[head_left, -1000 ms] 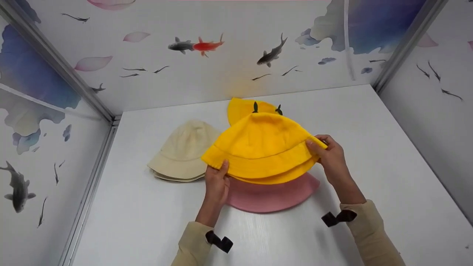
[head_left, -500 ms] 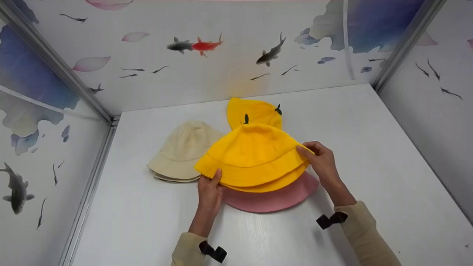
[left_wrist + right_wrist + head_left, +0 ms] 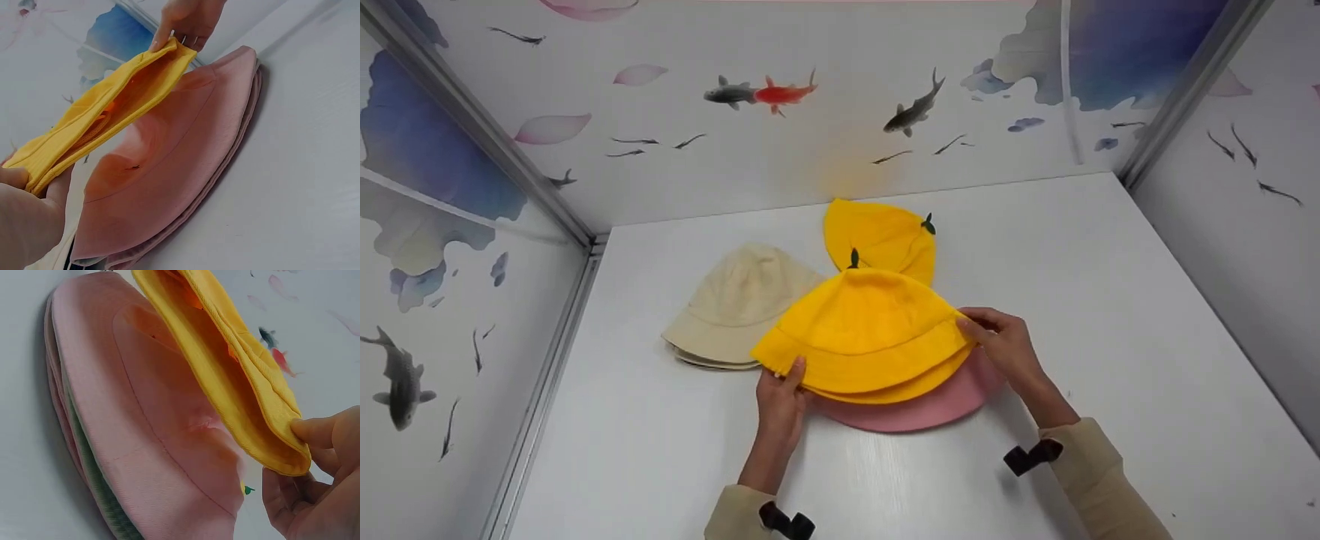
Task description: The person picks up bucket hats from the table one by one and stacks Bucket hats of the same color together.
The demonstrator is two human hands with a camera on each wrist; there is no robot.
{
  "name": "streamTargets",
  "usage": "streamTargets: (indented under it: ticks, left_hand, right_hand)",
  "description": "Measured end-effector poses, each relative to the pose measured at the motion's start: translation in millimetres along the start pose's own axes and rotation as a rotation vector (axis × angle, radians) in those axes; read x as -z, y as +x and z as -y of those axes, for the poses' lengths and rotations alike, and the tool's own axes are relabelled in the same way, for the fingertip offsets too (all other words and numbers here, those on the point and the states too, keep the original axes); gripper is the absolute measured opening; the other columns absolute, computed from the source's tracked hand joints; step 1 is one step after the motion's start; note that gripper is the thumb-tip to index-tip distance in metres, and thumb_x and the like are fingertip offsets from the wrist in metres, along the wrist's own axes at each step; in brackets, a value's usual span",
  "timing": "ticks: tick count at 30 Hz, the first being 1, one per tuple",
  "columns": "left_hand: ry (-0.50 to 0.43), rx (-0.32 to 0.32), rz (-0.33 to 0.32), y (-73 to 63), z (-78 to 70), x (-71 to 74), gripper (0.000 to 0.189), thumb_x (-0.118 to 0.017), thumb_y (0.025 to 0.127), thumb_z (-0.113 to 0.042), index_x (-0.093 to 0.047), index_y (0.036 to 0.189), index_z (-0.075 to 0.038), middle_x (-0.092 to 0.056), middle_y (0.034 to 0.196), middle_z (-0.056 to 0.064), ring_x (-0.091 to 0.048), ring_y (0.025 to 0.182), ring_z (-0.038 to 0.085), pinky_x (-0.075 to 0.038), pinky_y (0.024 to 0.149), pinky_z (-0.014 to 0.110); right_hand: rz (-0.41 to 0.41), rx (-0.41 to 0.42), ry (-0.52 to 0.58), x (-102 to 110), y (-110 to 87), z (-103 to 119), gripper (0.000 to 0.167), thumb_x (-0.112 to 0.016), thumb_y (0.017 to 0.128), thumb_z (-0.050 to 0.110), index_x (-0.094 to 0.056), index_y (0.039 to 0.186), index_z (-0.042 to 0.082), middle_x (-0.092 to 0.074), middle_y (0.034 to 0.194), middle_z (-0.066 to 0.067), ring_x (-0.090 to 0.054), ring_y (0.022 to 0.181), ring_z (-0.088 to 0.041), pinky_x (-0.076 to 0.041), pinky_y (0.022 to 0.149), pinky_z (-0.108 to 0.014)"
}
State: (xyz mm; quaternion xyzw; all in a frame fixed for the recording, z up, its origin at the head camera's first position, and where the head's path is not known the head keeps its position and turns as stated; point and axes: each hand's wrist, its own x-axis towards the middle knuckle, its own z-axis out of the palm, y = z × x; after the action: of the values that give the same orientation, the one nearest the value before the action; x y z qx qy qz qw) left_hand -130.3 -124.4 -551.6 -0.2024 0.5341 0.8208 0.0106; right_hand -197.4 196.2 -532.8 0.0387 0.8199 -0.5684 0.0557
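Note:
A folded yellow bucket hat (image 3: 870, 330) with a dark green sprig on its crown is held between both hands. My left hand (image 3: 782, 405) pinches its left brim corner, thumb on top. The right hand (image 3: 1006, 349) pinches the opposite brim corner. Beneath it lies a pink bucket hat (image 3: 169, 169) on the table, mostly covered in the head view. Both wrist views show the yellow hat raised above the pink one, its brim opening parted a little. In the right wrist view a green edge (image 3: 95, 467) shows between the pink layers.
A second yellow hat (image 3: 877, 232) lies behind, against the back wall side. Cream bucket hats (image 3: 746, 300), seemingly stacked, lie to the left. All rest on a white table (image 3: 622, 450) enclosed by printed walls (image 3: 810, 150).
Both hands have brought the yellow hat down and slightly left, nearer the pink hat. More of the yellow hat behind now shows, and less of the pink one.

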Motion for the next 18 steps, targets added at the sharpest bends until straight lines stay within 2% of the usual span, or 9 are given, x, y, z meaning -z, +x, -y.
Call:
streamTargets:
  ticks: [7,11,18]
  left_hand:
    - [0.016,-0.028,-0.008,1.6,6.6,7.8,0.055,-0.056,0.103,-0.02,-0.032,0.152,-0.012,-0.046,0.145,0.011,-0.055,0.118,0.016,-0.054,0.098,0.026]
    - [0.007,-0.022,-0.027,3.0,10.6,11.6,0.055,-0.056,0.103,-0.019,-0.032,0.152,-0.013,-0.045,0.146,0.01,-0.055,0.122,0.016,-0.053,0.099,0.026]
    - [0.044,-0.031,-0.06,3.8,11.1,14.2,0.054,-0.056,0.103,-0.018,-0.033,0.152,-0.014,-0.046,0.148,0.011,-0.056,0.121,0.018,-0.054,0.098,0.026]
  right_hand:
    - [0.025,0.075,-0.07,-6.6,-1.5,-7.6,0.031,-0.058,0.102,0.02,-0.067,0.128,0.007,-0.067,0.123,-0.015,-0.055,0.101,-0.022,-0.049,0.079,-0.012]
    - [0.037,0.107,-0.125,-9.9,-1.7,-12.1,0.03,-0.057,0.103,0.015,-0.067,0.129,0.007,-0.067,0.124,-0.016,-0.056,0.104,-0.024,-0.047,0.082,-0.011]
    - [0.006,0.065,-0.19,-13.0,0.9,-18.2,0.026,-0.065,0.098,0.018,-0.07,0.122,0.01,-0.069,0.118,-0.011,-0.058,0.104,-0.025,-0.047,0.08,-0.01]
